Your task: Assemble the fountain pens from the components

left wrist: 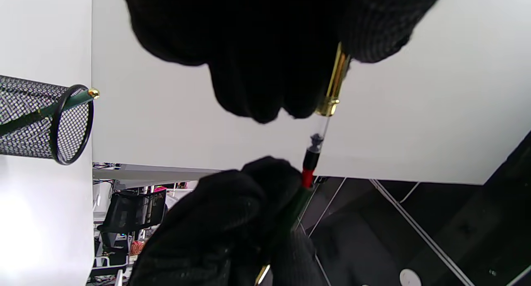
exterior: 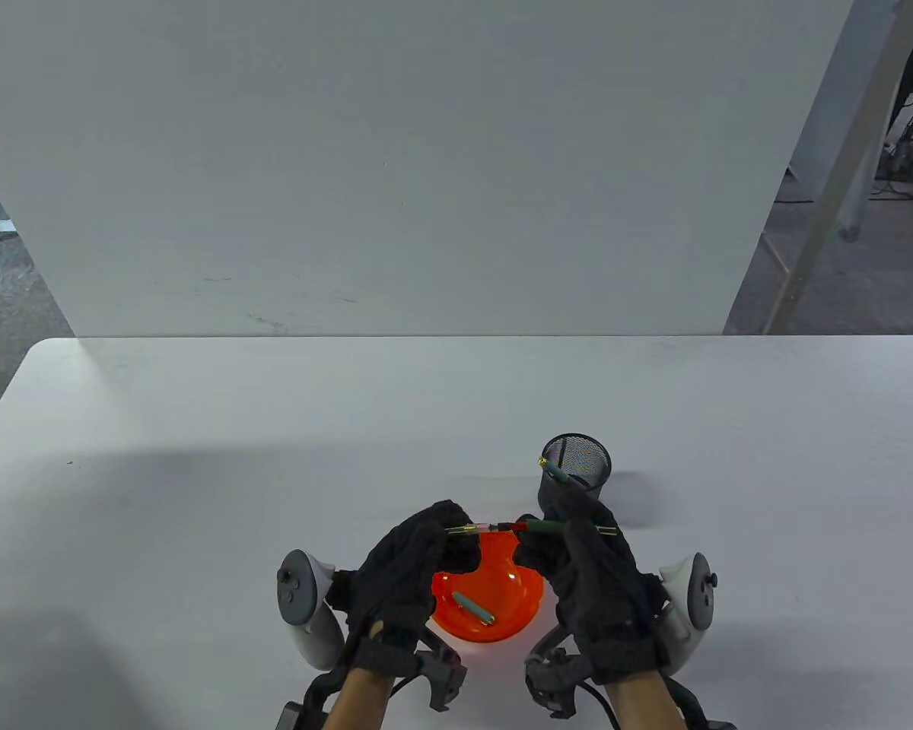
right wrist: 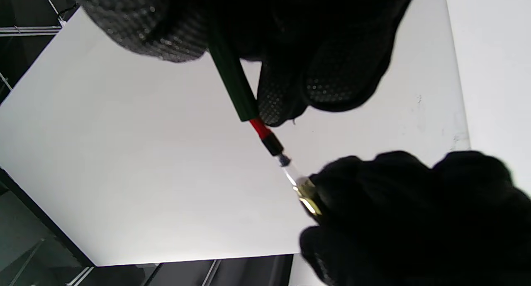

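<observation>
Above an orange bowl (exterior: pixel 519 608), my two gloved hands hold pen parts end to end. My left hand (exterior: pixel 426 541) pinches a gold nib section (left wrist: pixel 334 89) with a clear converter (left wrist: pixel 320 130) ending in a red and black knob (right wrist: pixel 265 136). My right hand (exterior: pixel 571 544) grips a dark green barrel (exterior: pixel 554 526) with a gold end; the knob's tip sits at the barrel's mouth (right wrist: pixel 248 114). A teal pen cap (exterior: pixel 473 607) lies in the bowl. The section's nib end is hidden in my left fingers.
A black mesh pen cup (exterior: pixel 577 465) stands just behind my right hand, holding a green pen (left wrist: pixel 49 107) with a gold tip. The white table (exterior: pixel 198 471) stretches wide to the left and right. A white wall panel rises behind the table.
</observation>
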A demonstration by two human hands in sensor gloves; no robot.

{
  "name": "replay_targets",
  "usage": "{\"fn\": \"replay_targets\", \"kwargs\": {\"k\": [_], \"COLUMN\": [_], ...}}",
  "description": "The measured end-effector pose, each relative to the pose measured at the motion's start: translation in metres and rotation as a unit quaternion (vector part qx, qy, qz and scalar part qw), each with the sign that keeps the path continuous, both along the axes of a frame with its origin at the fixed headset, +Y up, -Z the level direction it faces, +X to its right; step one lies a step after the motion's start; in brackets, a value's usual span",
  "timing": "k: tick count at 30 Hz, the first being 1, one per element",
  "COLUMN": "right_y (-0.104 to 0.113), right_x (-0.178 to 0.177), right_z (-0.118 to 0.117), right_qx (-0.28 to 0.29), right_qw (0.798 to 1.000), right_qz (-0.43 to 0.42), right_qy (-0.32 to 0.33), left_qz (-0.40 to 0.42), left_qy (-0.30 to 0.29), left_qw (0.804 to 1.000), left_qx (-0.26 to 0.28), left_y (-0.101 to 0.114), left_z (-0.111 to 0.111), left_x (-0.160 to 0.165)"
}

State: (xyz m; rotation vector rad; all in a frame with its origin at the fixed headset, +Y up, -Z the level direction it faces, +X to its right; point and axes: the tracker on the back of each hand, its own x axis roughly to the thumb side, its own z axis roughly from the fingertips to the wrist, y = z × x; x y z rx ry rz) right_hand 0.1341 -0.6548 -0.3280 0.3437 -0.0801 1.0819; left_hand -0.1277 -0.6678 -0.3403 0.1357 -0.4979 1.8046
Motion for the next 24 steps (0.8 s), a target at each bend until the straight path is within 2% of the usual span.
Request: {"fn": "replay_targets", "kwargs": {"k": [6,9,16,19,21,23,24], "right_y": [-0.004,-0.009,-0.018,-0.016,-0.01,-0.001,0.001], "right_x": [-0.007,-0.007,-0.009,-0.006,-0.003,0.002,0.004], "right_z": [0.0,0.0,-0.001,-0.001,-0.002,-0.002,-0.001], "right_qx": [0.019,-0.003,-0.032,-0.036,0.005,0.055,0.068], "right_qw": [0.993,0.994,0.994,0.985,0.967,0.915,0.897], "right_qz": [0.12,0.109,0.103,0.153,0.238,0.378,0.414], "right_qy": [-0.017,-0.02,-0.024,-0.069,-0.092,-0.128,-0.139], "left_qz": [-0.052,-0.028,-0.031,-0.026,-0.018,-0.001,0.008], "left_qy": [0.009,0.009,0.003,-0.004,-0.013,-0.014,-0.014], "left_qw": [0.999,1.0,0.999,0.999,0.999,0.998,0.998], "left_qx": [0.011,-0.004,-0.015,-0.028,-0.039,-0.056,-0.063], "left_y": [0.0,-0.002,-0.005,-0.008,-0.011,-0.015,-0.016], "left_z": [0.001,0.0,0.0,-0.001,-0.002,-0.001,-0.002], "left_x": [0.005,0.004,0.005,0.008,0.011,0.013,0.012]}}
